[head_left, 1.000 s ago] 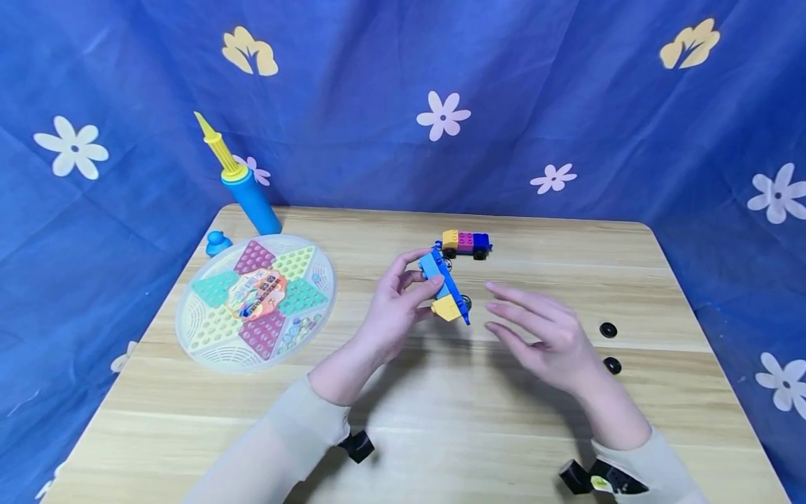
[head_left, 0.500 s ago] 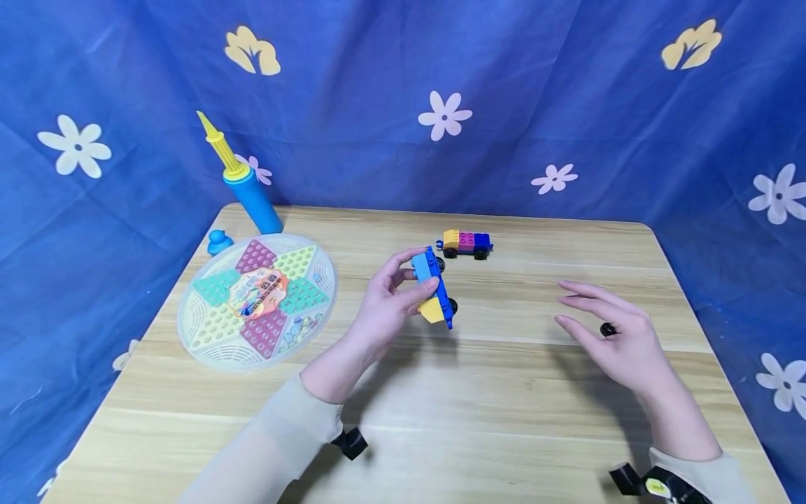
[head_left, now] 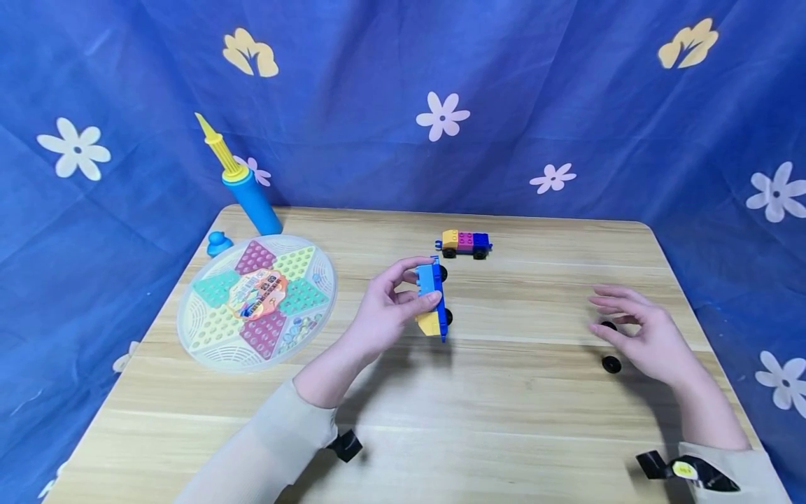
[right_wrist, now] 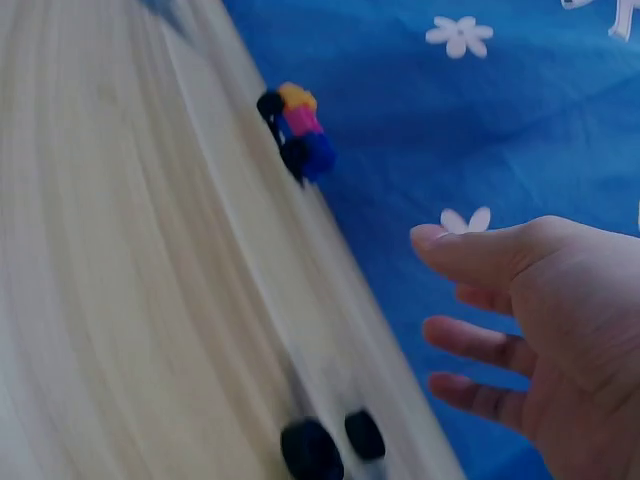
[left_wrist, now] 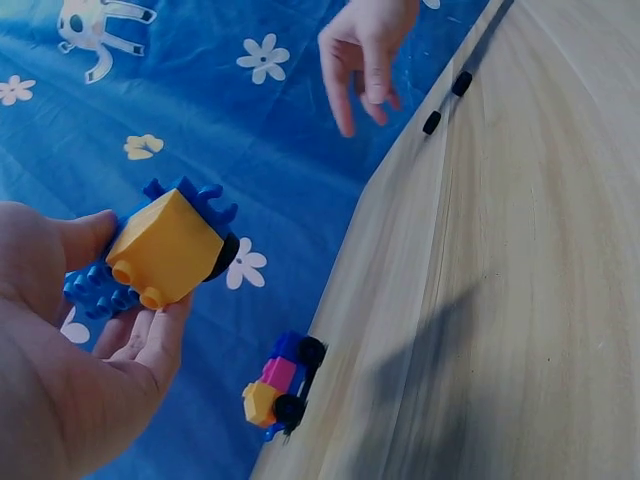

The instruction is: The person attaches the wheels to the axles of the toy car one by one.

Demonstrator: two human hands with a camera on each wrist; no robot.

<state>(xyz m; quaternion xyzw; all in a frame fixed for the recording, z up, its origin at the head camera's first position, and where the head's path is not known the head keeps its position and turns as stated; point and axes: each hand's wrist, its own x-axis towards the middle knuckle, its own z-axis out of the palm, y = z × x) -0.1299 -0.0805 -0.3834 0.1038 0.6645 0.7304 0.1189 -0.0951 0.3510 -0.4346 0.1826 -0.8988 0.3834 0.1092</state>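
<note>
My left hand [head_left: 387, 308] grips a toy block car [head_left: 429, 301] between thumb and fingers, tilted on its side above the table. The car has light blue and yellow blocks on a dark blue base, with black wheels on the side facing right. In the left wrist view its yellow block [left_wrist: 168, 250] faces the camera. Over at the right, my right hand [head_left: 648, 336] hovers with fingers loosely bent and holds nothing. Two loose black wheels lie by it: the nearer wheel [head_left: 611, 364] shows fully, the farther wheel [head_left: 609, 326] partly behind the fingers.
A second toy car [head_left: 465, 243], yellow, pink and blue, stands near the table's back edge. To the left lie a round Chinese checkers board [head_left: 189, 301], a blue-and-yellow hand pump [head_left: 252, 199] and a small blue object [head_left: 218, 243]. A blue flowered cloth [head_left: 352, 91] hangs behind.
My right hand has moved right, away from the held car, to above the loose wheels. My left hand has turned the car more upright on end and brought it slightly nearer.
</note>
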